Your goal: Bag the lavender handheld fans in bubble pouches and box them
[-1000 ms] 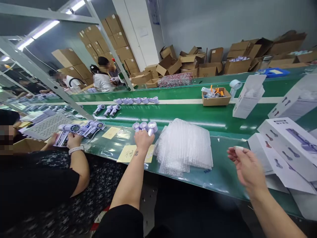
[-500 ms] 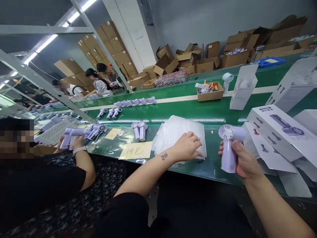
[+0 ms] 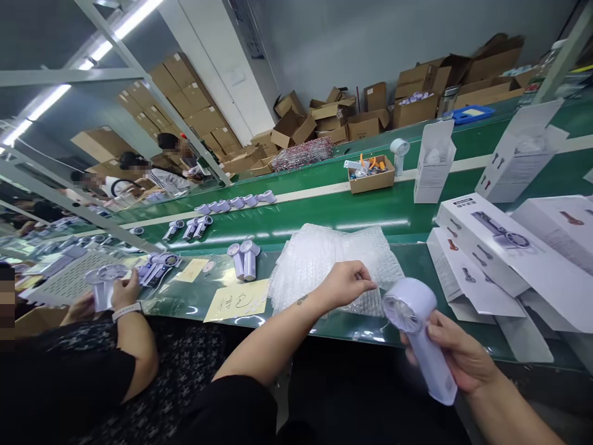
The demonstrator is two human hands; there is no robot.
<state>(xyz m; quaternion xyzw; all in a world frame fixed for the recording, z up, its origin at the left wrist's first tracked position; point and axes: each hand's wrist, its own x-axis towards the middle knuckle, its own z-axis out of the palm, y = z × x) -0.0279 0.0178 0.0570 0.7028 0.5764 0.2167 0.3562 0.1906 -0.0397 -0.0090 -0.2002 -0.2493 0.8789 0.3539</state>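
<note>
My right hand (image 3: pixel 456 352) is wrapped round the handle of a lilac handheld fan (image 3: pixel 410 303), held tilted in front of the bench edge with its grille turned to the left. My left hand (image 3: pixel 348 283) is closed in a pinch at the right edge of the top bubble wrap bag (image 3: pixel 382 256). That bag is fanned out to the right over the stack of clear bubble wrap bags (image 3: pixel 303 259). The fingertips partly hide the pinched edge. A small gap lies between my left fingertips and the fan head.
White printed boxes (image 3: pixel 482 247) are piled at the right. Two fans (image 3: pixel 245 259) lie beyond a handwritten yellow note (image 3: pixel 236 301). A small carton of parts (image 3: pixel 373 179) stands on the green belt. At the left, a co-worker's hands (image 3: pixel 125 290) hold another fan.
My left hand has closed from spread fingers into a pinch, and the top bag has shifted right. The fan in my right hand has come lower, nearer and more tilted. The view has turned slightly right.
</note>
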